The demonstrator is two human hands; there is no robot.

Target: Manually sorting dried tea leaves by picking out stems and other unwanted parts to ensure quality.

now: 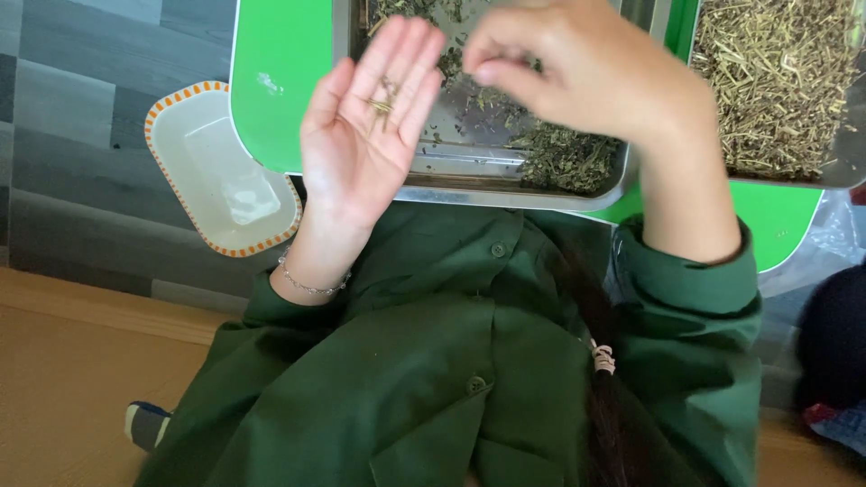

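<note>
Left hand (365, 135) sits upper centre-left of the frame, palm up and flat, fingers extended and pressed side by side, thumb out to the left. A few short dried stems (382, 101) lie on the fingers near their base, loose, not gripped. Thin chain bracelet (311, 284) on that wrist.

Right hand (577, 68) is upper centre, just right of the left fingertips, back of the hand to the camera. Fingers are curled inward with the tips bunched toward the thumb in a pinch shape; can't tell whether anything is actually between them, too small and partly hidden. It hovers over the steel tray (505, 194).

The tray is at top centre, rim running under both hands. Inside it: dark green crumbled leaf bits (564, 158), piled mostly at the lower right corner, thinner scatter toward the top. The tray floor between is bare metal.

A second tray at upper right holds a dense heap of pale, straw-coloured cut stems (780, 86); its edge is cut off by the frame. Both trays sit on a green board (280, 81) that shows at upper left and again lower right of the trays.

White rectangular dish (216, 171) with an orange-dashed rim sits left of the board, partly tucked under its edge, on the grey floor (81, 135).

Lower frame: dark green buttoned shirt (451, 361), both sleeves coming up to the hands, braid with a hair tie at lower centre-right.
</note>
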